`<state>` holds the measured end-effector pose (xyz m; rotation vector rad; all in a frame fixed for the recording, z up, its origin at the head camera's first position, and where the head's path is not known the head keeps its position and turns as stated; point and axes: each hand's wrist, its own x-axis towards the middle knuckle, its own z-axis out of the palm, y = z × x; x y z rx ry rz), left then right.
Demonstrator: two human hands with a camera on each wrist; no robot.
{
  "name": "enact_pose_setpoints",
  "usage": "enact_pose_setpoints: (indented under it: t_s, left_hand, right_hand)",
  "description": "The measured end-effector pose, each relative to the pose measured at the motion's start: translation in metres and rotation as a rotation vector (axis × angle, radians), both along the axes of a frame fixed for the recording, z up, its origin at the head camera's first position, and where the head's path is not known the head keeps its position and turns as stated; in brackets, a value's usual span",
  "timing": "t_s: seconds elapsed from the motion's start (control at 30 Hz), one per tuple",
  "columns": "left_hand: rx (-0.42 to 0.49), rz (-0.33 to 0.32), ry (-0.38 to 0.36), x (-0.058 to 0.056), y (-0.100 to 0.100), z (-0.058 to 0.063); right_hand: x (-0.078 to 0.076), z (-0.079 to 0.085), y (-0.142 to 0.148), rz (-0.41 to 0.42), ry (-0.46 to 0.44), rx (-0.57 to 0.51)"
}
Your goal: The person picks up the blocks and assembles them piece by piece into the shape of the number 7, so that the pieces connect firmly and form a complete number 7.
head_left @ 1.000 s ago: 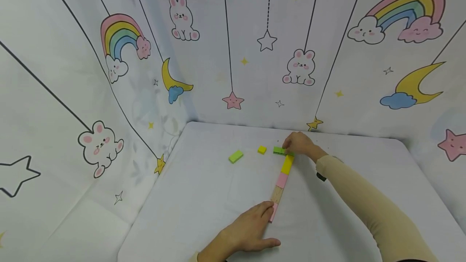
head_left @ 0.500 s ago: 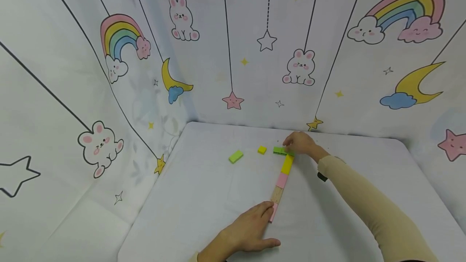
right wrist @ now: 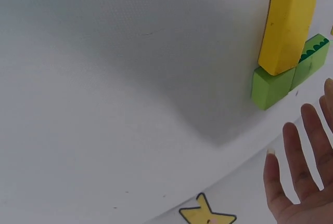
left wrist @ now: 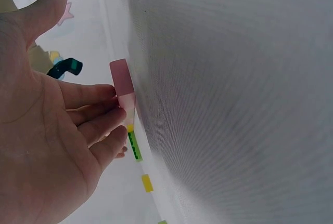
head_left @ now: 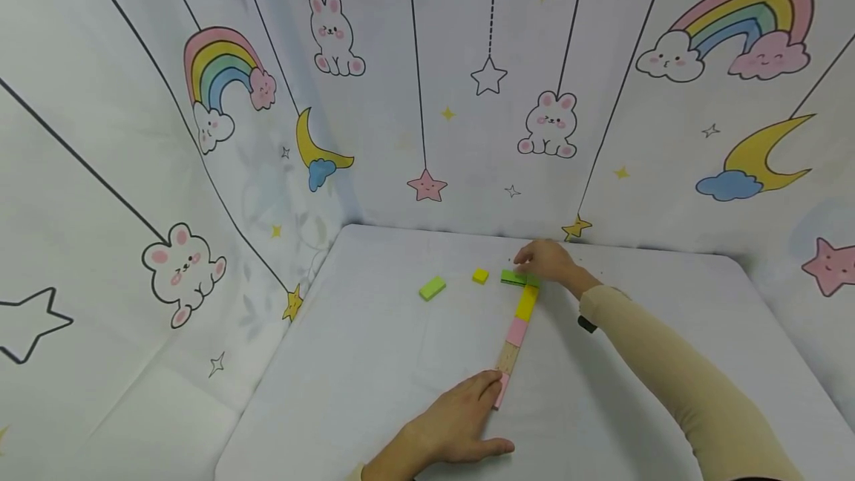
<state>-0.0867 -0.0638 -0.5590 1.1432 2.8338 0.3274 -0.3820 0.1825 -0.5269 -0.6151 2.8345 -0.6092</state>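
A straight row of blocks runs away from the person: a pink block nearest, a plain wooden block, another pink block and a yellow block. Across its far end lie two green blocks, end to end, one with a dark scalloped edge. My left hand rests beside the near pink block, straight fingertips touching its side and thumb spread away. Over the green blocks is my right hand, partly covering them in the head view. Its fingers look extended and apart from them in the right wrist view.
Left of the green blocks lie a small yellow block and a light green block. The white table meets a cloth backdrop printed with rabbits, rainbows and stars at the back and left.
My right hand has shifted slightly left and up over the green blocks, uncovering a bit more of them. My left hand and the blocks stay put.
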Motion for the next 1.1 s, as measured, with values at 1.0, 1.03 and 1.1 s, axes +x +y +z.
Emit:
enact_pose_setpoints:
  t_s: [1.0, 1.03, 1.1]
  left_hand:
    - [0.014, -0.016, 0.002, -0.004, -0.005, -0.003]
    - [0.016, -0.017, 0.005, -0.004, -0.005, -0.003]
    - [0.017, -0.020, 0.008, -0.003, -0.006, -0.002]
  right_hand:
    - [0.009, 0.001, -0.086, 0.175, -0.020, -0.019]
    - [0.010, 0.001, -0.090, 0.184, -0.021, -0.020]
    - [0.011, 0.000, -0.097, 0.197, -0.027, -0.020]
